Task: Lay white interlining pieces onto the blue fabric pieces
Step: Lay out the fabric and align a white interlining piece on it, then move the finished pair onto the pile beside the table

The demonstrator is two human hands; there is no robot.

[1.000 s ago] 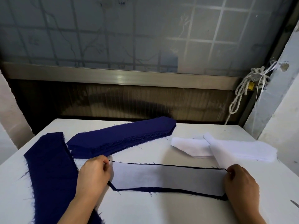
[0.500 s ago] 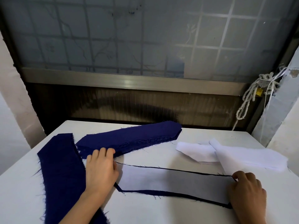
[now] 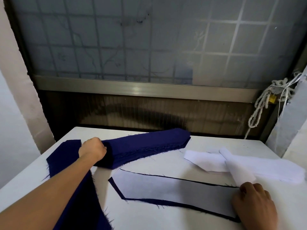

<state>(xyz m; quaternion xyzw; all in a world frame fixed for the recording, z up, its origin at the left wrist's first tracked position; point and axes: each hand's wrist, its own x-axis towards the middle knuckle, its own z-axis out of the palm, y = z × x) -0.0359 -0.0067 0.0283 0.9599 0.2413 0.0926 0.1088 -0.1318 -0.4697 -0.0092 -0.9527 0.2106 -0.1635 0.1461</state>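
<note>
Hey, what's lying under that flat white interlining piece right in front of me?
A dark blue fabric piece: only its thin border shows around the flat white interlining piece. Its middle is covered, and the right hand hides the right end.

Navy fabric stack, white interlining, white table

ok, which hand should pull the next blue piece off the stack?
Left, probably. The left hand sits curled on the left end of the blue stack. The right hand rests across the table on the right end of the covered piece, beside the white pile.
</note>
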